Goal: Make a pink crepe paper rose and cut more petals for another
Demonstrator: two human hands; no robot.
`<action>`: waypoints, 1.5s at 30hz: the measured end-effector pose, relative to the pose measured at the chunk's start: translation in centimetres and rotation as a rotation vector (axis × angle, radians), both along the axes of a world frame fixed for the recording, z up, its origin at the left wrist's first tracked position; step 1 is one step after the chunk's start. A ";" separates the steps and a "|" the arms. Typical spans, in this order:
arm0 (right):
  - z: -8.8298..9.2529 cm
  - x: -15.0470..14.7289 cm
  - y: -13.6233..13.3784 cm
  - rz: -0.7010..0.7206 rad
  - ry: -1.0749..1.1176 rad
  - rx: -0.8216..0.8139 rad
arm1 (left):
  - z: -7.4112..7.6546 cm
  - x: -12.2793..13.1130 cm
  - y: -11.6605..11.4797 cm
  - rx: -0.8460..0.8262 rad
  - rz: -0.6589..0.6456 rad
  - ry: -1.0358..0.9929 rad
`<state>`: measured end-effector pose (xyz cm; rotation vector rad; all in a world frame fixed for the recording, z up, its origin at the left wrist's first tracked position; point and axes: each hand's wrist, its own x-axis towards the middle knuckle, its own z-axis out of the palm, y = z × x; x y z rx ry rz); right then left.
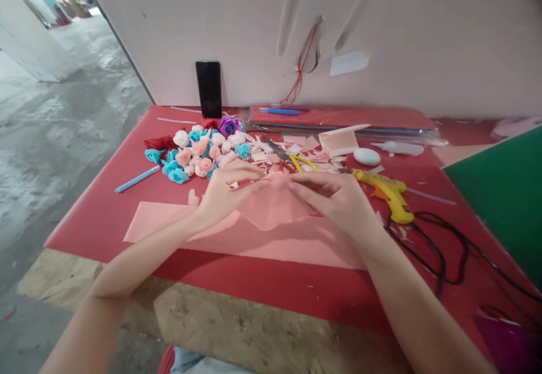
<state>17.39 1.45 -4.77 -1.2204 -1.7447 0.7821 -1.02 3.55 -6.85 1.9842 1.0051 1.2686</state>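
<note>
A piece of pink crepe paper (pixel 275 207) is pinched along its gathered top edge between both my hands. My left hand (pixel 228 185) grips it on the left with thumb and fingers. On the other side my right hand (pixel 332 196) pinches it the same way. Beneath it lies a long pink paper strip (pixel 271 247), flat on the red tabletop. Scissors with yellow handles (pixel 302 163) rest just beyond my fingers among paper scraps. Paper roses (pixel 203 166) in white, peach and blue are heaped past my left hand.
To the right lie a yellow hot glue gun (pixel 389 193) with a black cord (pixel 461 249), a white oval object (pixel 366 156) and a clear bottle (pixel 398 148). A phone (pixel 209 88) leans on the wall. A blue pen (pixel 138 179) is at left, a green board (pixel 503 193) at right.
</note>
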 end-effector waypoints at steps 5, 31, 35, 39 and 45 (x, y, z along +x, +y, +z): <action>0.1 -0.1 0.1 -0.013 -0.006 0.009 | 0.1 -0.1 0.0 -0.004 -0.003 0.001; 0.2 -0.6 -0.5 -0.012 -0.037 0.040 | 0.1 0.1 -0.3 0.003 -0.002 0.023; 0.2 -0.7 -0.5 -0.004 -0.048 0.033 | 0.1 0.1 -0.3 0.031 -0.014 0.016; 0.4 -0.8 -0.4 -0.002 -0.039 0.032 | 0.1 0.2 -0.3 0.035 -0.012 0.014; 0.4 -0.7 -0.3 -0.007 -0.016 -0.020 | 0.3 0.1 -0.5 -0.015 0.003 0.000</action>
